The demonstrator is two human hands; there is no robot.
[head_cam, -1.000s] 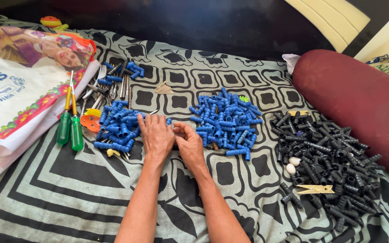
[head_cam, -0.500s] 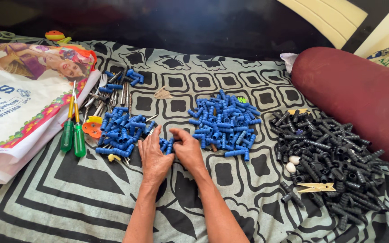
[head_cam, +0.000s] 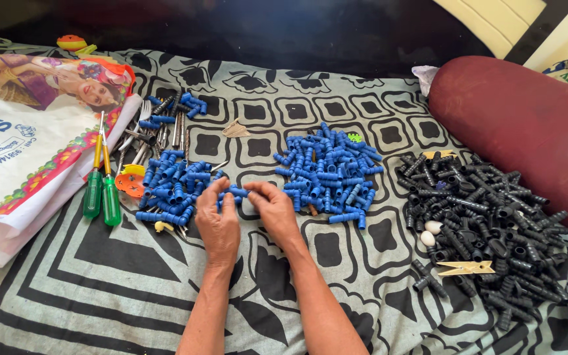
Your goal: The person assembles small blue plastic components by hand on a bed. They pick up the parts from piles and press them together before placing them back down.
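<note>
While both arms reach up from the bottom edge, the left hand [head_cam: 218, 227] and the right hand [head_cam: 272, 212] meet over a black and white cloth [head_cam: 100, 289]. Their fingertips pinch the two ends of a small blue part [head_cam: 236, 192], so both hands are closed on it, close together. Just left of the hands lies a little blue pile [head_cam: 172, 190]. Two green screwdrivers [head_cam: 100, 197] lie further left, beside a big printed bag [head_cam: 27, 144]. A bigger blue pile [head_cam: 327, 172] sits just right of the hands. Well off to the right is a black pile [head_cam: 488, 230] with a wooden peg [head_cam: 465, 267] on it. Behind that rests a dark red bolster [head_cam: 527, 125]
</note>
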